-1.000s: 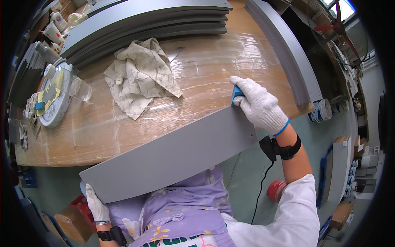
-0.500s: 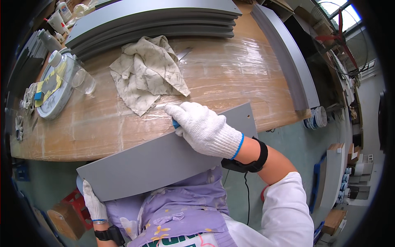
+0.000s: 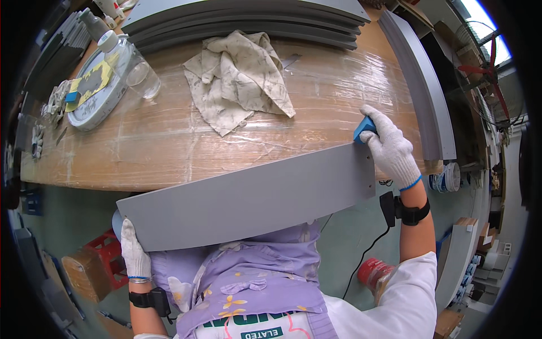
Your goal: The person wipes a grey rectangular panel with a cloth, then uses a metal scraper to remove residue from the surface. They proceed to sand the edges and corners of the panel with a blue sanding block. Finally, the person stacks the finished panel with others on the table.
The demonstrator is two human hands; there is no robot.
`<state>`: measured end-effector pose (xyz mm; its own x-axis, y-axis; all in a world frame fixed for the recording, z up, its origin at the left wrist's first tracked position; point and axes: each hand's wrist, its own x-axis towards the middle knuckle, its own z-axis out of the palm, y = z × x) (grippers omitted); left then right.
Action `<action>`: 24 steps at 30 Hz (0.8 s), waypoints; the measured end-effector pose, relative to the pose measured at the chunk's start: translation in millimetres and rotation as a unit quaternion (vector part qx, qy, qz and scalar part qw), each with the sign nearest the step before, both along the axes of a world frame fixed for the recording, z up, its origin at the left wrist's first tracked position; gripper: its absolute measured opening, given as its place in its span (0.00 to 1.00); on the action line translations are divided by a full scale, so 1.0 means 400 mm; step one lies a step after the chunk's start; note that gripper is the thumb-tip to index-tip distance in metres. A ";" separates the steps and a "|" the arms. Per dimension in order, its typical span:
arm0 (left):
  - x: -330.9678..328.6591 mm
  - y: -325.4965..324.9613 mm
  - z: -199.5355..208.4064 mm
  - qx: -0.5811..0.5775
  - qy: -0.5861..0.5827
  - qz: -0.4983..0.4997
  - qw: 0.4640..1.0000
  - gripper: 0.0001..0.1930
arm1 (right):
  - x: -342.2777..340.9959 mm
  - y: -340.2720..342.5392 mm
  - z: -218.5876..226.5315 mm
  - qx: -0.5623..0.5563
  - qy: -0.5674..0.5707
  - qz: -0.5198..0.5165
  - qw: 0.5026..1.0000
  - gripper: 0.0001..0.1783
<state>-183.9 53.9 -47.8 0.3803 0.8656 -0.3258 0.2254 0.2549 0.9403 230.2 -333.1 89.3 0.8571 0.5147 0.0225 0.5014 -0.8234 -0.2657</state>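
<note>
A long grey panel [image 3: 243, 198] lies slanted across my lap, its far long edge at the front of the table. My left hand [image 3: 135, 251], in a white knit glove, grips the panel's left end; its thumb shows on top and the other fingers are hidden beneath. At the panel's far right corner, my gloved right hand [image 3: 390, 148] pinches a small blue block [image 3: 364, 130] between thumb and fingers. The block meets the panel's edge there. Small holes show near the panel's ends.
A stained cloth [image 3: 240, 82] lies on the film-wrapped table [image 3: 316, 101]. Stacked grey panels [image 3: 243, 28] stand behind it, another long panel [image 3: 420, 85] at right. A clear bottle [image 3: 132, 65] and a white oval lid [image 3: 93, 116] with sandpaper and a blue block sit left.
My right hand has moved right with the blue block, from the panel's middle to its far right corner. The panel lies less steeply slanted. My view has shifted a little.
</note>
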 end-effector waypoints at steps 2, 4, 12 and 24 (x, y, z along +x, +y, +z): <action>0.003 0.001 0.000 -0.010 -0.018 0.001 1.000 0.29 | -0.035 0.040 -0.022 0.031 0.002 0.052 0.998 0.26; 0.003 -0.003 0.004 -0.015 -0.027 0.004 1.000 0.29 | -0.091 0.122 -0.018 0.062 0.018 0.093 0.994 0.25; 0.011 -0.003 0.008 -0.027 -0.061 -0.021 0.998 0.29 | -0.294 0.470 -0.068 0.121 0.120 0.274 0.946 0.28; 0.003 -0.004 0.007 -0.022 -0.035 -0.027 0.999 0.30 | -0.112 0.128 -0.008 0.017 -0.014 0.115 0.993 0.27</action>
<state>-182.8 52.3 -44.8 0.4493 0.8291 -0.3329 0.1731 0.2847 0.9428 185.6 -281.7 86.1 0.7163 0.6947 0.0651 0.6823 -0.6778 -0.2739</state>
